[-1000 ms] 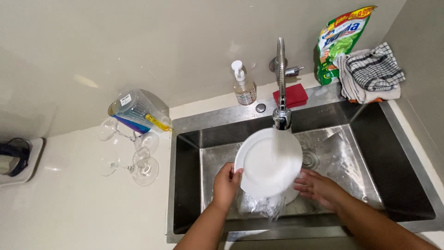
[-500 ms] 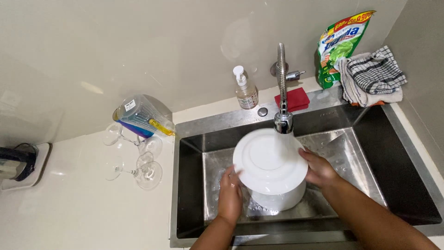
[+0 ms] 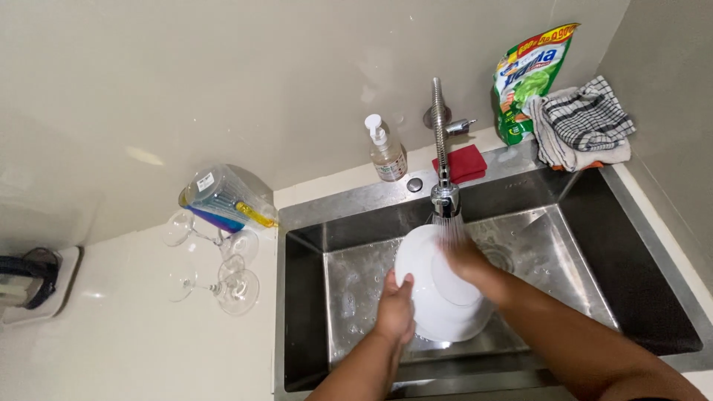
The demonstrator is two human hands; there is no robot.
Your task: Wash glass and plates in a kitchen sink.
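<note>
Plate sits tilted over the sink, under the faucet spray. My left hand grips its left rim; my right hand lies flat on its face. I should rub steadily, rim pinched firm against slipping.

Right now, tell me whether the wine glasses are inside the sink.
No, the wine glasses lie on the counter left of the sink.

On the counter left of the sink lie two wine glasses and a tipped clear pitcher. Behind stand a soap pump bottle, a red sponge, a green pouch and checked cloths.
</note>
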